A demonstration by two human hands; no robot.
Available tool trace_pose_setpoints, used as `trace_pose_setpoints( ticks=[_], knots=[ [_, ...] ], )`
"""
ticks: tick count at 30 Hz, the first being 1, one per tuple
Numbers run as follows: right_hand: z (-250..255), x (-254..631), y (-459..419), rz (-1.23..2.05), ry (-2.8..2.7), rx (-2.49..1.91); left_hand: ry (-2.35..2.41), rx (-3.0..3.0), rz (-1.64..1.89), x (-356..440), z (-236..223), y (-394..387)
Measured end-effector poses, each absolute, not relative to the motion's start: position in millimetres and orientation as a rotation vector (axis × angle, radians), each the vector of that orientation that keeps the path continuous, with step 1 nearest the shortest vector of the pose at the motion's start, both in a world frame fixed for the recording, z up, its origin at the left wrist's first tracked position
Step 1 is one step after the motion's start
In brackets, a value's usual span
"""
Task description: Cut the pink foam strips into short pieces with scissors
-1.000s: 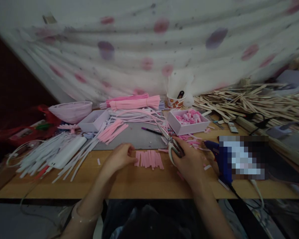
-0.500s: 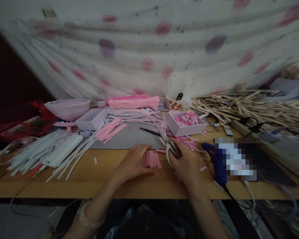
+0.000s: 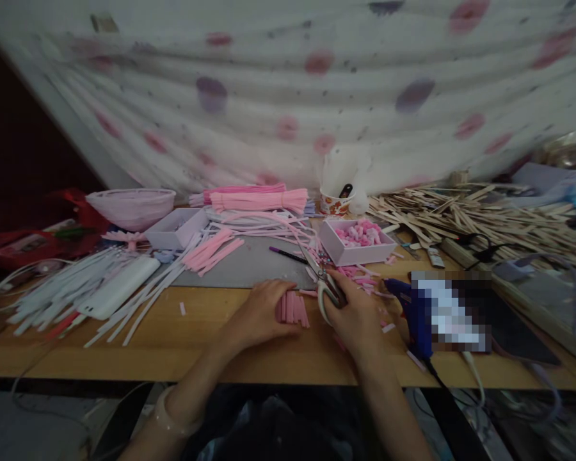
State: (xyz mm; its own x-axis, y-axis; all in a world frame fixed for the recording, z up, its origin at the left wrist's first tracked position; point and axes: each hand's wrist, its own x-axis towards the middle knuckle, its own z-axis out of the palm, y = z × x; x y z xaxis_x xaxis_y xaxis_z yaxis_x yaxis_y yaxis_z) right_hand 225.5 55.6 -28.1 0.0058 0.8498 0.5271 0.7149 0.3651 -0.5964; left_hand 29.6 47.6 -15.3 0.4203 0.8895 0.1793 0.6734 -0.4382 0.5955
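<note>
A row of short pink chenille strips (image 3: 294, 310) lies on the wooden table in front of me. My left hand (image 3: 265, 314) curves around its left side, fingers at the far ends and thumb at the near ends. Those fingers are apart from the thumb, and the strips stay on the tabletop. Scissors with pale handles (image 3: 322, 301) are in my right hand (image 3: 355, 312), their blades pointing away over the grey mat (image 3: 249, 259). Part of the handles is hidden by that hand. A dark pen (image 3: 288, 254) lies on the mat left of the blades.
Longer pink strips (image 3: 214, 251) and white strips (image 3: 139, 306) spread to the left. A box (image 3: 358, 256) holds pink fluffy pieces. The blue glue gun (image 3: 416, 317) lies right of my right hand. Wooden sticks (image 3: 480, 211) pile up at back right; a bowl (image 3: 132, 210) stands at back left.
The view has shifted slightly. Both hands keep nearly the same places, with the scissors still in the right one and the strips beside the left.
</note>
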Motion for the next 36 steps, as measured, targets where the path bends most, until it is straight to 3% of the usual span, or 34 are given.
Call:
trace_pose_setpoints(
  ticks=[21,30,36],
  knots=[
    [-24.8,225.8,54.1,0.229,-1.751,-1.380,1.277,2.223,0.710,47.2,-20.6,46.3],
    [-23.7,221.7,53.2,0.638,-1.549,-1.293,1.339,2.230,0.737,44.5,-19.8,45.8],
    [-19.4,220.8,57.8,0.644,-1.419,-1.258,1.365,2.203,0.761,46.9,4.3,65.8]
  ],
)
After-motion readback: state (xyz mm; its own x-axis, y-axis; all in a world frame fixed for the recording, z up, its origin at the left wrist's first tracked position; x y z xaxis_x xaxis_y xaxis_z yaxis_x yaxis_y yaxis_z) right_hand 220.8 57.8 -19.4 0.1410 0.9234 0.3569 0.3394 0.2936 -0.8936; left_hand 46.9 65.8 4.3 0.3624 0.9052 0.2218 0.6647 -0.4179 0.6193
